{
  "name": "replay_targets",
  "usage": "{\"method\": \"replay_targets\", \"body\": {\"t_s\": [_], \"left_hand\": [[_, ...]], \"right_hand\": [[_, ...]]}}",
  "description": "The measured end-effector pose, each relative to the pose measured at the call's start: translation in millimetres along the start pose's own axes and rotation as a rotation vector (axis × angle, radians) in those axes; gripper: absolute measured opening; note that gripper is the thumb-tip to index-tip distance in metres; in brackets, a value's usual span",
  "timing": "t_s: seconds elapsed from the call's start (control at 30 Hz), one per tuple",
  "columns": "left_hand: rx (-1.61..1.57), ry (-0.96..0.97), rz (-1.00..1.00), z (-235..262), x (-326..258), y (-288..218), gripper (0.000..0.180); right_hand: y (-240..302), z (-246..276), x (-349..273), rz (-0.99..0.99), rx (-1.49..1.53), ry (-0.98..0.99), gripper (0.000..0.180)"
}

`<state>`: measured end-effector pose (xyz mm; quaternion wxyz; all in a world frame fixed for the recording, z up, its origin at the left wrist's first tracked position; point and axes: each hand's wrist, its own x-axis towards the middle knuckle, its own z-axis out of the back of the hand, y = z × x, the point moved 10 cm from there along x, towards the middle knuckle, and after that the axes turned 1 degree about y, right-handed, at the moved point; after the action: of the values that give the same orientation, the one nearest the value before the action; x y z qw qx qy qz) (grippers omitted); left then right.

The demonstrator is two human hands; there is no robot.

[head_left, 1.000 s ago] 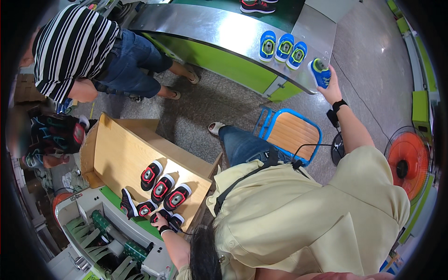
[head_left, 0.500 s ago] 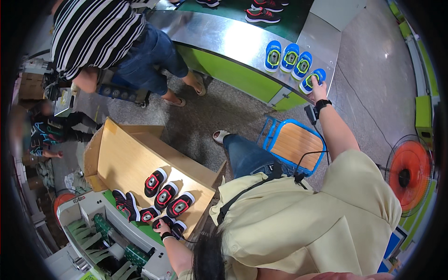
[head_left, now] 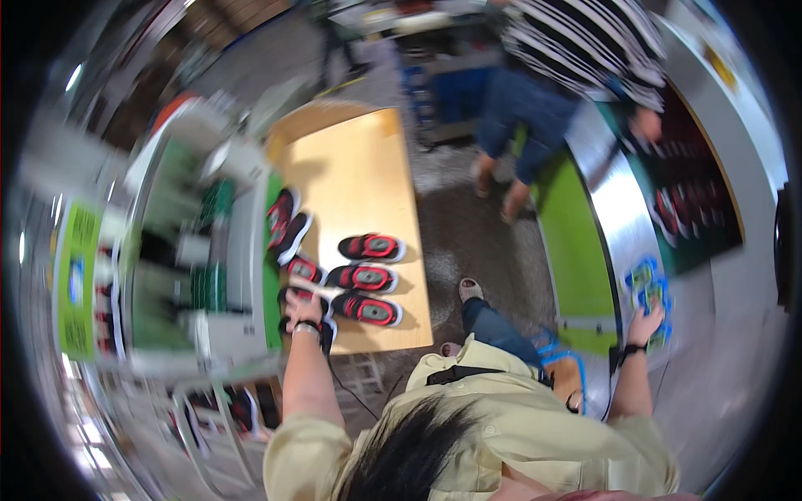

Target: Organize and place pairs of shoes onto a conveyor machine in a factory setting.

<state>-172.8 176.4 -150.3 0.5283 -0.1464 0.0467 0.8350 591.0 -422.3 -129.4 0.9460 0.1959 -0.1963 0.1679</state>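
My left hand (head_left: 302,311) is at the left edge of a pale wooden table (head_left: 368,184), its fingers over a black-and-red shoe (head_left: 324,327) and partly hiding it. Several more black-and-red shoes lie around it, among them one low on the tabletop (head_left: 368,309). Off to the right, my right hand (head_left: 645,324) is closed at a blue sports shoe (head_left: 660,336), on the end of a metal-topped bench (head_left: 614,200). Other blue shoes with yellow-green trim (head_left: 643,274) sit just beyond it. Motion smears that side.
A grey machine with green rollers (head_left: 215,284) adjoins the table on the left. A person in a striped top (head_left: 585,42) stands at the bench's far side, near more dark shoes (head_left: 681,209). A blue-framed stool (head_left: 570,371) is near my right arm.
My view has swung round, bringing the wooden table upright toward the middle and the bench to the right. Both hands stay at their shoes. The other person's arm now reaches over the bench.
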Motion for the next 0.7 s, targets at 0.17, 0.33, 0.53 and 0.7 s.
{"method": "replay_targets", "body": {"t_s": [0.17,0.33,0.53,0.7], "left_hand": [[-0.047,-0.057,-0.017,26,-16,-15,0.091],[-0.139,-0.076,0.032,15,-14,5,0.09],[-0.166,-0.016,0.082,9,-19,4,0.088],[-0.159,-0.074,0.104,8,-22,5,0.087]], "right_hand": [[169,-135,16,0.187,0.634,0.794,0.015],[467,-150,-25,0.861,0.489,1.132,0.019],[719,-181,-122,1.384,0.471,1.189,0.025],[870,-117,-237,1.808,0.621,1.09,0.059]]}}
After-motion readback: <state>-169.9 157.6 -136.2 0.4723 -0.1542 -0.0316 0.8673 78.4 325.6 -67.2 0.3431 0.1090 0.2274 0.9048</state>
